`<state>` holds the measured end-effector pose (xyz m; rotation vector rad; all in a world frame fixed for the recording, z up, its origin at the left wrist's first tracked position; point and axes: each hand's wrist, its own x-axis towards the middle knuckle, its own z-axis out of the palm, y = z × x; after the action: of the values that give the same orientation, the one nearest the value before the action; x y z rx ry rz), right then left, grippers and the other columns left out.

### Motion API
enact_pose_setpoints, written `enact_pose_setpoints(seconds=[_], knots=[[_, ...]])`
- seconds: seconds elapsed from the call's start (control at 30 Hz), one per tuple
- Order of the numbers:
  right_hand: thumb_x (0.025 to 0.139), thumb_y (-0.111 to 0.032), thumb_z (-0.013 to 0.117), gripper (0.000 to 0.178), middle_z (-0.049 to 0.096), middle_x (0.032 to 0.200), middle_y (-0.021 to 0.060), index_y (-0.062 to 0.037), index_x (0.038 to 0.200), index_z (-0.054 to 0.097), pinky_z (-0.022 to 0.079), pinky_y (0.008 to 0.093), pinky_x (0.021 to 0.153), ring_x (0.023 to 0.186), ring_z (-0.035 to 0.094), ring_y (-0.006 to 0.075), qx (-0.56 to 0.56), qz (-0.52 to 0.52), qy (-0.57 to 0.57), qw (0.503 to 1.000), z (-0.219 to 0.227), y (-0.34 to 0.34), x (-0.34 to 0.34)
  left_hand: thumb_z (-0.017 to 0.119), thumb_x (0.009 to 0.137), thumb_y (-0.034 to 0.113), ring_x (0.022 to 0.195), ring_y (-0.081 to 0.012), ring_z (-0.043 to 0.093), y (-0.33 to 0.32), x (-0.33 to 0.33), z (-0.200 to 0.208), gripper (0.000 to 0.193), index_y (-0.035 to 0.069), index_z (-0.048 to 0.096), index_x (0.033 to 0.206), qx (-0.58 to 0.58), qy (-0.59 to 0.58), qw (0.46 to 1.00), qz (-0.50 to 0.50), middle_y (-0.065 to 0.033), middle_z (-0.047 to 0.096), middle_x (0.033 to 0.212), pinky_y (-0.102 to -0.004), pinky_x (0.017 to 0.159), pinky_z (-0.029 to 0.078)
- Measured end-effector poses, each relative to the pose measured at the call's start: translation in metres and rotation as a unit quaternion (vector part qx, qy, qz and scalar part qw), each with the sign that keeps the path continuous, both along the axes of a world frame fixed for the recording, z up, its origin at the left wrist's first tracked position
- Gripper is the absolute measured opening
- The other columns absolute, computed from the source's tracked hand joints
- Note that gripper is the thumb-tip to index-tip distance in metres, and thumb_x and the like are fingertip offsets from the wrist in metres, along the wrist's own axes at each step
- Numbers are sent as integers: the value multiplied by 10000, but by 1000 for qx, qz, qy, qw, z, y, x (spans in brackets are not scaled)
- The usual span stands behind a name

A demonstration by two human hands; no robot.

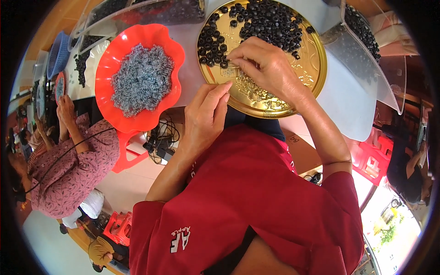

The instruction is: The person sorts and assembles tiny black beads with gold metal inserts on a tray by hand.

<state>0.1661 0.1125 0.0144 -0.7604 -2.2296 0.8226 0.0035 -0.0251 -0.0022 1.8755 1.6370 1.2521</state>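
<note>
Black round pieces [270,23] on gold tray [314,59]: main heap at far side, smaller cluster at left; squat, holes facing mixed ways, no common long axis. Right hand [268,64] over tray, fingertips drawn close beside the cluster; cannot tell whether they pinch anything. Left hand [206,110] by near-left rim, fingers bunched; grip unclear. Pale tabletop [346,91] beneath. Scalloped red bowl [105,87], left, heaped with grey coil-like pieces [143,80]. Clear bin [382,85], right, holds black parts [360,34]. Beyond: red stool [378,156], seated co-worker [75,169].
</note>
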Motion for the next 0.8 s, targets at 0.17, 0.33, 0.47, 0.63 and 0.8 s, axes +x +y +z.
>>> enact_pose_setpoints(seconds=[0.17,0.33,0.47,0.63,0.8], knots=[[860,-53,711,143,649,939,89,-60,1002,720,549,394,693,819,676,301,70,68,-116,988,1,1,2,636,902,-28,793,-257,657,-2,-2,-1,263,10,679,1158,-7,-5,1000,-2,-148,664,941,-330,698,525],[843,-59,719,139,635,938,85,-61,983,717,560,407,704,835,683,308,101,70,-173,977,2,0,0,638,897,-30,801,-264,657,-1,-1,2,263,12,682,1153,-10,-24,1000,-2,-149,664,940,-331,707,523],[856,-87,675,127,622,948,111,-64,977,703,548,437,715,831,673,339,89,55,-178,978,1,-3,0,638,897,-30,814,-269,656,1,-2,-1,253,10,686,1142,0,-32,999,-9,-149,665,943,-328,716,520],[868,-95,636,124,614,936,143,-60,978,679,537,462,725,837,666,367,107,56,-196,973,-2,-2,0,641,900,-26,816,-264,656,4,-2,-1,251,14,689,1143,-7,-34,999,-12,-146,669,948,-325,715,517],[859,-99,664,196,634,976,157,-58,1051,671,536,431,703,817,658,365,-26,33,-72,997,-2,-1,4,640,910,-19,800,-251,657,6,-1,-1,245,20,694,1145,3,-51,999,-6,-140,672,950,-317,700,516]])
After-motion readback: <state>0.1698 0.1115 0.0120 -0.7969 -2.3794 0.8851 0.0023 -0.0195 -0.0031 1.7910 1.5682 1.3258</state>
